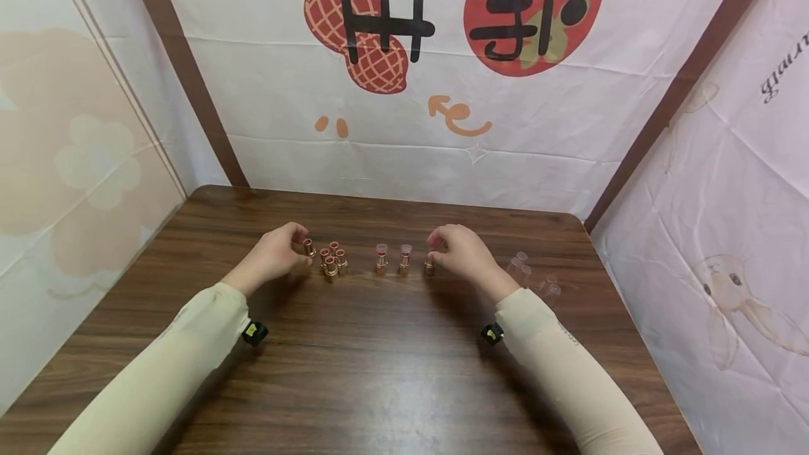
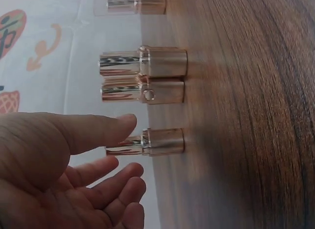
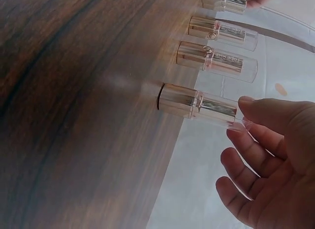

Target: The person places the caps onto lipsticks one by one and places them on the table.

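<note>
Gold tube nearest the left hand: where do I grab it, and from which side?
Probably low on the gold tube, around its wider bottom half, coming from the person's left. It stands upright, and other tubes stand to its right.

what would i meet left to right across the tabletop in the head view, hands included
Left hand, leftmost lipstick, cluster of uncapped lipsticks, first clear-capped lipstick, second clear-capped lipstick, rightmost lipstick, right hand, loose clear caps

Curtained booth: printed cloth walls point(image 1: 265, 111) on three sides of wood-grain table point(image 1: 379, 343).
</note>
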Tool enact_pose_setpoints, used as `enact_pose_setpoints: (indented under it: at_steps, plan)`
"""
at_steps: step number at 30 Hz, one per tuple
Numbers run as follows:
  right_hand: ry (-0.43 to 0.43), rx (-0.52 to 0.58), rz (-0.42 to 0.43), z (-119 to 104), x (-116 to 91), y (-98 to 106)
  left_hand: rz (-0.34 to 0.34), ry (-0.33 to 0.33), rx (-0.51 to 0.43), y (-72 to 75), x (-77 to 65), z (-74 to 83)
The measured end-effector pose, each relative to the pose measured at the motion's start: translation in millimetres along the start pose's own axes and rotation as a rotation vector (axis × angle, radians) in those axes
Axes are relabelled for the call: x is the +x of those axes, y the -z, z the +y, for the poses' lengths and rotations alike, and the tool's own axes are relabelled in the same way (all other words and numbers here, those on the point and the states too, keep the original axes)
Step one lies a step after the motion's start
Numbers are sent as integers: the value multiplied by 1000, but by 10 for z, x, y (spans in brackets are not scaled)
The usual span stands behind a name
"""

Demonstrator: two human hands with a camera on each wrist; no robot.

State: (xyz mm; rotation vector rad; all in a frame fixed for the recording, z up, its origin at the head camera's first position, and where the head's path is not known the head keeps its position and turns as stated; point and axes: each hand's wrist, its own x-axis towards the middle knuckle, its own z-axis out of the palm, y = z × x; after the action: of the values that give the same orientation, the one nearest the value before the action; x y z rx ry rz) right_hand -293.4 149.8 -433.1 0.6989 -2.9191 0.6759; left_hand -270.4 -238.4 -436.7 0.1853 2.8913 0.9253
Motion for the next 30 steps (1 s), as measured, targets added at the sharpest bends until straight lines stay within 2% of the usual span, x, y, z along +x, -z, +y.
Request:
enact_pose_setpoints:
  at_steps: [7,13,22,30]
  plan:
    - [-5,3,-23,-17,-48,94,-2,-5,2,-33,64,-15]
    - [26,-16,29,-44,-160,283,-9,-20,1,-87,101,-54]
    - [65,-72,111,-15,-454,589,3,-33,27,-142,132,-76]
    - [31,-93,155,115,-739,818,24,-24,53,-197,157,-118]
